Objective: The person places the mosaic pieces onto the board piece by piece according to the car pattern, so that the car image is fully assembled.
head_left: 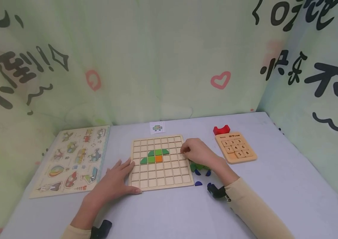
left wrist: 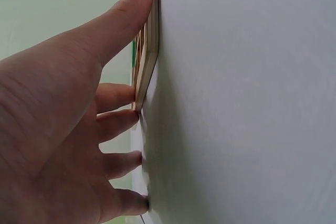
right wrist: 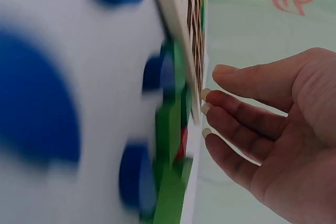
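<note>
A wooden grid board (head_left: 166, 172) lies flat, with several green pieces (head_left: 151, 159) and an orange square (head_left: 159, 158) set in its cells. My left hand (head_left: 113, 181) rests at the board's left side, fingers spread, thumb by the front edge; in the left wrist view the thumb (left wrist: 123, 17) touches the board's edge. Over the board's right edge hovers my right hand (head_left: 200, 152). The right wrist view shows its thumb and fingers (right wrist: 236, 124) loosely bent and apart, with nothing visible between them. Below it lie green blocks (right wrist: 170, 135) and blue rounded pieces (right wrist: 137, 177).
Behind the board lies a small picture card (head_left: 157, 127). A large illustrated board (head_left: 76, 159) is on the left. To the right are a wooden number puzzle (head_left: 236, 147) and a red block (head_left: 221, 129). Printed curtains (head_left: 169, 66) enclose the white table (head_left: 163, 215).
</note>
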Demonstrator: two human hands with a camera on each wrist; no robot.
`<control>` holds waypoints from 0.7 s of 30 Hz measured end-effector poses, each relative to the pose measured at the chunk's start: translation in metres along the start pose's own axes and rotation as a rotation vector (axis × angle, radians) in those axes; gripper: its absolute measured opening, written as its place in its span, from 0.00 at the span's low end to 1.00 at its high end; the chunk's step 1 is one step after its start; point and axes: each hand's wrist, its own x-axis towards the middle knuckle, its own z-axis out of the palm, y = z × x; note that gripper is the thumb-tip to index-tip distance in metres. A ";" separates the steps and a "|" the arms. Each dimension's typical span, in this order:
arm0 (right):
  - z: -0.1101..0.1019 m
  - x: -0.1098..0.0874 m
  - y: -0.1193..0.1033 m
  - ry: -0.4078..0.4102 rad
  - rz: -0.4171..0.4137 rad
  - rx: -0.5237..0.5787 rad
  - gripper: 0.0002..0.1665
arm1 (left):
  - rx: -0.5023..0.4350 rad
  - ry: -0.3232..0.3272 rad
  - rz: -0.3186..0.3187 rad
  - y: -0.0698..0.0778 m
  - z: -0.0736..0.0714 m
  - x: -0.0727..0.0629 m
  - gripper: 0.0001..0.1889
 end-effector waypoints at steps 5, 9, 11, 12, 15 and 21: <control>-0.014 -0.012 0.021 -0.029 0.081 -0.039 0.11 | -0.001 0.008 0.011 0.000 0.000 -0.001 0.59; -0.018 -0.015 0.029 -0.052 0.089 -0.076 0.12 | -0.001 0.010 0.016 -0.001 -0.001 -0.001 0.58; -0.019 -0.016 0.030 -0.058 0.081 -0.089 0.12 | -0.003 0.011 0.015 -0.001 0.000 -0.001 0.59; -0.019 -0.016 0.030 -0.059 0.077 -0.095 0.12 | -0.004 0.011 0.015 -0.002 0.001 0.000 0.59; -0.019 -0.016 0.029 -0.057 0.076 -0.104 0.11 | -0.004 0.014 0.016 -0.002 0.001 0.000 0.59; -0.018 -0.013 0.029 -0.059 0.070 -0.109 0.09 | -0.002 0.011 0.020 0.000 -0.001 -0.001 0.59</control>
